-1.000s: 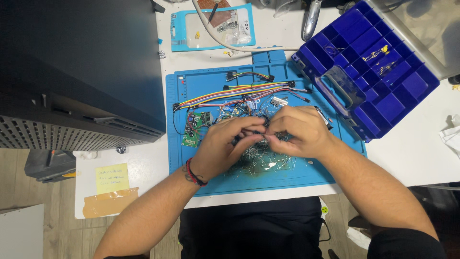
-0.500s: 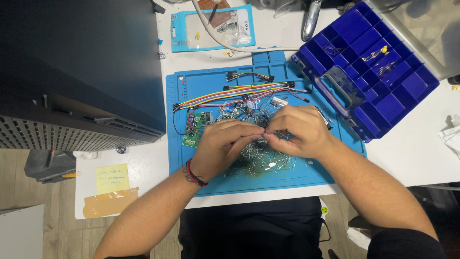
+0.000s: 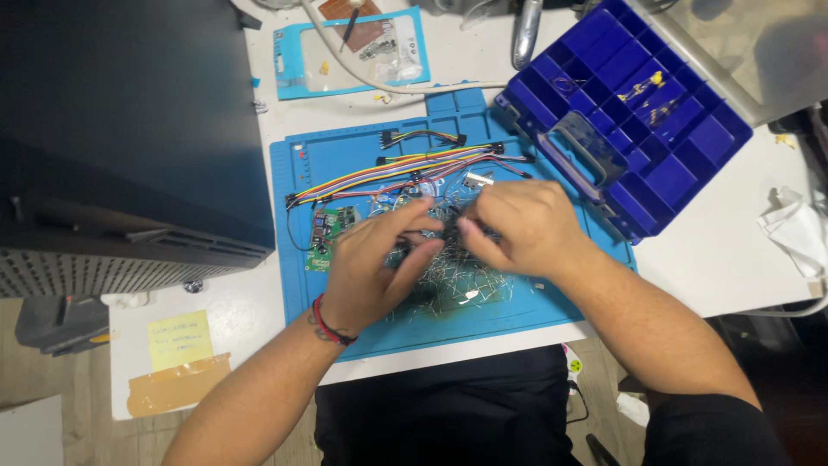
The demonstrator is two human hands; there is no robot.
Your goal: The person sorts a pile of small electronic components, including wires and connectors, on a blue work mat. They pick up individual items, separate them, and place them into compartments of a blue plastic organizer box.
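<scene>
Near the blue mat's [image 3: 517,298] centre, the left hand [image 3: 375,272] and right hand [image 3: 522,224] pinch a small dark component [image 3: 450,226] between fingertips above a heap of loose wire leads [image 3: 457,280]; it looks light, with fragile legs, best gripped by its body.

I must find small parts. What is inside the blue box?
The blue box lies open. Most compartments look empty; two or three hold small yellow parts. What kind they are is too small to tell.

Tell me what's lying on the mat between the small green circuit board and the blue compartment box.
In the head view, between the green circuit board and the blue compartment box lie rainbow jumper wires, a pile of thin metal leads, and both hands, left hand and right hand.
</scene>
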